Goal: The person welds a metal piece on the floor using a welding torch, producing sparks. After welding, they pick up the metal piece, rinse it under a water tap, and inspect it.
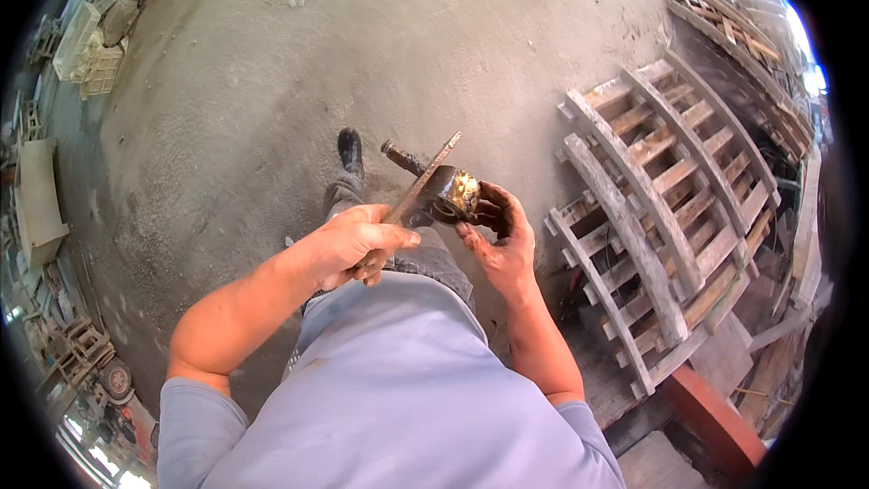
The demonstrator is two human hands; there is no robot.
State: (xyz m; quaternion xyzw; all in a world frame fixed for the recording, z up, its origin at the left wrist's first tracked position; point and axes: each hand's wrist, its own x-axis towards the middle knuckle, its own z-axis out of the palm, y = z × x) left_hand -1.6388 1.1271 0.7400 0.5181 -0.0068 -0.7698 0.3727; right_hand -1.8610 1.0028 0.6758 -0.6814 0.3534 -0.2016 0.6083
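Note:
My left hand (358, 243) is closed around the lower end of a thin, flat, brownish stick (436, 167), which slants up to the right. In my right hand (503, 240) is a dark, greasy cylindrical part (445, 192), gripped by its right side between thumb and fingers. Yellowish grease or a shiny patch shows on the face nearest the right fingers. A dark rod (401, 158) sticks out to the upper left, apparently joined to the cylinder; the stick crosses in front of that join. Dark grime covers the right fingers. Whether the stick touches the cylinder I cannot tell.
Slatted wooden pallets (670, 172) lean stacked at the right, with loose boards (742, 36) behind and a reddish-brown beam (715, 421) below. Crates (101, 71) stand at the far left, near a pale box-like panel (38, 204) and a small wheel (116, 380). My dark boot (350, 149) is on the dusty floor.

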